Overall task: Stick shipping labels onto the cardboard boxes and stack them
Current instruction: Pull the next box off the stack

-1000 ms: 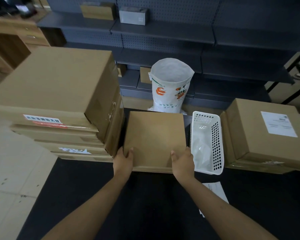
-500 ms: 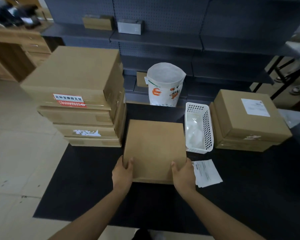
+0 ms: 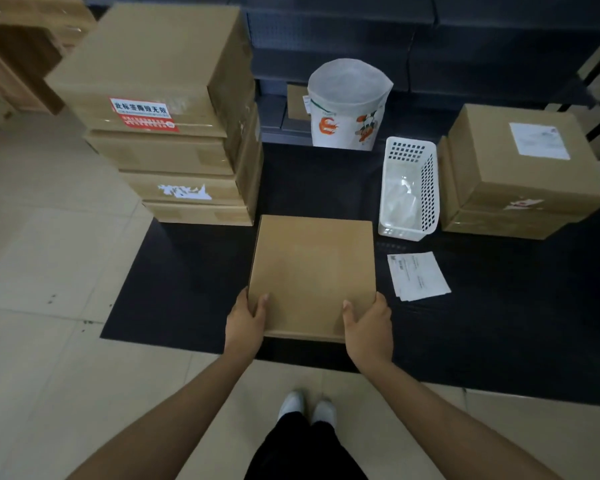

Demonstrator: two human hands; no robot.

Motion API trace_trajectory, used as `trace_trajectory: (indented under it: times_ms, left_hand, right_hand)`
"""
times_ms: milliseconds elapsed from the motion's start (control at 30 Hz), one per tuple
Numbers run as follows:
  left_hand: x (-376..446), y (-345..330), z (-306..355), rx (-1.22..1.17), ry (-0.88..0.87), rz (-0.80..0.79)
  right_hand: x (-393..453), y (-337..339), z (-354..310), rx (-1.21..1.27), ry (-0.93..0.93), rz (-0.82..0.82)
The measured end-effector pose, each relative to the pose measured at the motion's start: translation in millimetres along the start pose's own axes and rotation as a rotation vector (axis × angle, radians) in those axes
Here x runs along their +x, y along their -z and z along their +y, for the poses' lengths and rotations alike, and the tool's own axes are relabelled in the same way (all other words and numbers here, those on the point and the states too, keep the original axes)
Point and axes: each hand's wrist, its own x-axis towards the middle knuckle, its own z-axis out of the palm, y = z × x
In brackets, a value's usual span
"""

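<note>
A flat, plain cardboard box (image 3: 311, 271) lies on the black mat (image 3: 194, 289) in front of me. My left hand (image 3: 245, 322) grips its near left corner, thumb on top. My right hand (image 3: 368, 327) grips the near right corner the same way. A small pile of white shipping labels (image 3: 418, 276) lies on the mat just right of the box. A tall stack of unlabelled boxes (image 3: 174, 133) stands at the back left. Two stacked boxes (image 3: 520, 174) stand at the right, the top one bearing a white label (image 3: 538, 140).
A white perforated plastic basket (image 3: 409, 188) stands between the held box and the right stack. A white woven sack (image 3: 347, 105) stands behind, against dark grey shelving (image 3: 465, 46). Pale floor tiles (image 3: 49, 271) surround the mat; my shoes (image 3: 307, 408) are at its near edge.
Both hands have drawn the flat box toward me, away from the left stack and basket. The view has tilted down, so the labels, mat edge and my feet now show.
</note>
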Motion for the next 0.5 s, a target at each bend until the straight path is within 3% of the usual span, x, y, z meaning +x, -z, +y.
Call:
trace_trajectory:
  times_ms: [100,200,267,400,500]
  left_hand:
    - [1.3,2.9,-0.2,0.022,-0.025,-0.039]
    - [1.9,5.7,2.2,0.135,-0.011,-0.036]
    - [2.0,9.3,9.7,0.377,-0.045,0.009]
    - [5.8,16.6,45.5,0.858,-0.531,0.046]
    - [8.9,11.6,82.5,0.884,-0.733,-0.074]
  right_hand:
    - [0.0,0.5,0.0,-0.062,0.021,-0.011]
    - [0.9,11.7,0.4,-0.486,0.153,0.004]
    - [2.4,25.6,-0.5,-0.681,0.265,0.052]
    - [12.7,55.5,-8.8,-0.696,0.457,-0.078]
    - [20.7,74.3,-20.4,-0.668,0.530,-0.146]
